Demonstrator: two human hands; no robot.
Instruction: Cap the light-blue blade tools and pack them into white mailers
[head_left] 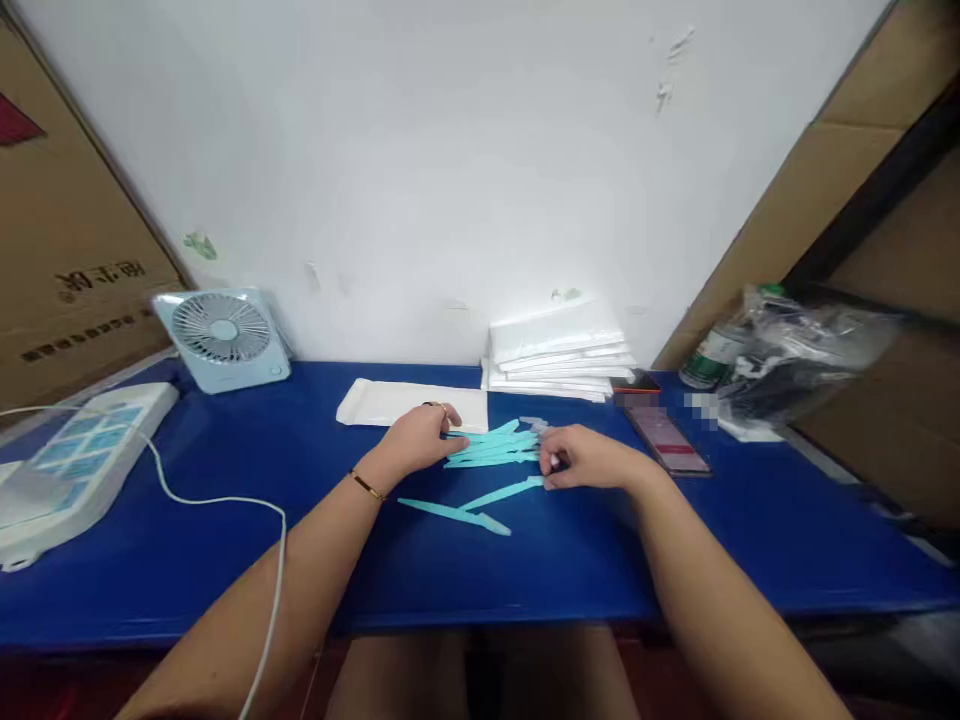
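L to R from my remote seat: 1 cardboard box (67,250) leaning on the wall, 1 white panel unit (75,460) w/ blue squares on top, and 1 white cable (225,500) looping from it across the blue table (187,580). 1 small pale-blue fan (223,338) stands at the back.

Center: 1 flat white pouch (409,405) lies alone, just behind the left hand (416,440). That hand wears 1 bracelet (366,485). Its fingers are together, laid on the left ends of the teal strip bunch (491,447), not closed round them. The strips in the bunch overlap too much to count. 2 loose teal strips (454,515) lie nearer me, in front of the bunch and between the wrists; the right one's tip reaches the right hand.

Right hand (589,460): fingers curled in at the bunch's right ends; can't tell if it pinches a strip. So the bunch sits between both hands, touching each.

Behind: 1 stack of white pouches (559,350) against the wall, number unclear. Then 1 phone (666,438) lying flat, screen up, and 1 bottle (712,355). 1 clear plastic bag (802,350) holds dark items, too blurred to ID. Cardboard panels (862,130) close off the far right.
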